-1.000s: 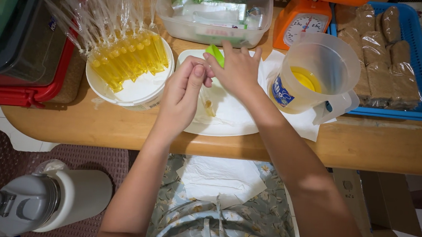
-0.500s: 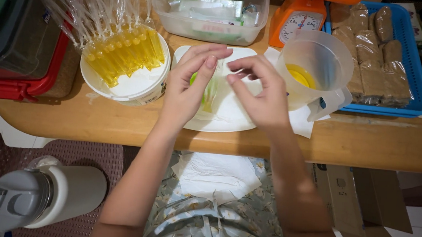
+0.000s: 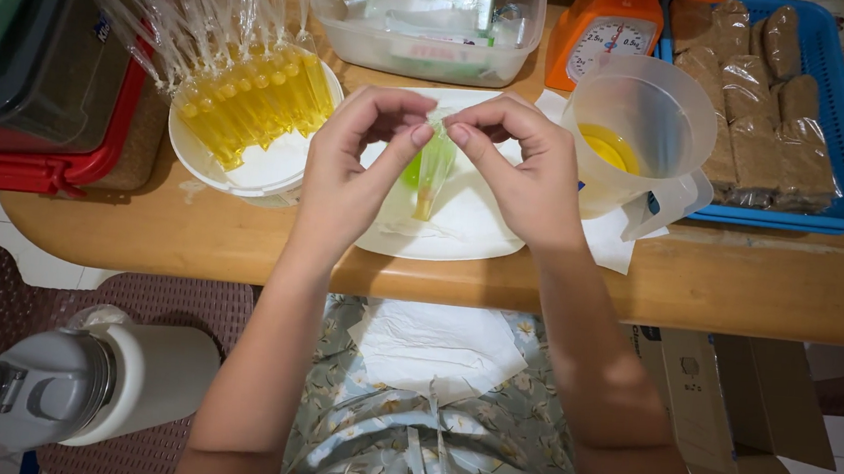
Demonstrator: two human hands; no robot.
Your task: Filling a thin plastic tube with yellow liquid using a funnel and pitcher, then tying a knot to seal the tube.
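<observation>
Wooden and rounded at its near edge, the counter (image 3: pixel 241 243) carries a white plate (image 3: pixel 473 231) at its middle, straight in front of the person. Above that plate both hands meet. The left hand (image 3: pixel 346 176) and the right hand (image 3: pixel 522 180) each pinch, between thumb and forefinger, the top of a slim clear plastic bag (image 3: pixel 434 168) with pale green and yellowish filling. The bag hangs upright with its long axis running toward and away from the person in the head view: the pinched open end lies on the far side, the narrow pointed tip points back toward the person and sits just over the plate. Whether the tip touches the plate I cannot tell.

To the left of the plate stands a white bowl (image 3: pixel 257 169) holding many like bags filled with yellow liquid (image 3: pixel 252 103), their long clear tails fanning up and away. Just right of the hands a clear measuring jug (image 3: pixel 641 134) holds a little yellow liquid. Behind it stands an orange kitchen scale (image 3: pixel 603 36), and beside that a blue tray (image 3: pixel 829 169) of wrapped brown blocks. A clear tub (image 3: pixel 429 17) sits at the far edge. Down on the floor at the left lies a grey and white flask (image 3: pixel 79 386).
</observation>
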